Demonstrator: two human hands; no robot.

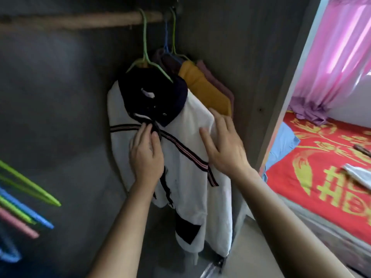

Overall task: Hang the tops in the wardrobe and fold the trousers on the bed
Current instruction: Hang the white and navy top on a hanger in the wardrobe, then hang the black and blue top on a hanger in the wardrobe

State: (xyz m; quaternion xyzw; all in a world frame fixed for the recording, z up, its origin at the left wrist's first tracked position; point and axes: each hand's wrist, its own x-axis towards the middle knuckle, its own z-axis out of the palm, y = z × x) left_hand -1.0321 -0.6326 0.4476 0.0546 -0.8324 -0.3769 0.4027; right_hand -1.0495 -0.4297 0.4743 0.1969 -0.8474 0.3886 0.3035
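Note:
A white jacket (192, 177) with a dark navy collar and striped bands hangs on a green hanger (147, 57) from the wooden rail (80, 20) inside the wardrobe. My left hand (145, 151) touches the jacket's front near the dark zip line, fingers and thumb close together at the striped band. My right hand (222, 143) lies flat with straight fingers on the jacket's right shoulder. Behind it hang a mustard top (206, 91) and a pinkish top (222, 85) on other hangers.
Spare green, blue and pink hangers (24, 207) hang blurred at the lower left. The wardrobe's side panel (267, 77) stands right of the clothes. Beyond it lies the bed (321, 167) with a red and gold cover, a blue cloth (285, 143), a grey garment (359, 173) and a pink curtain (337, 47).

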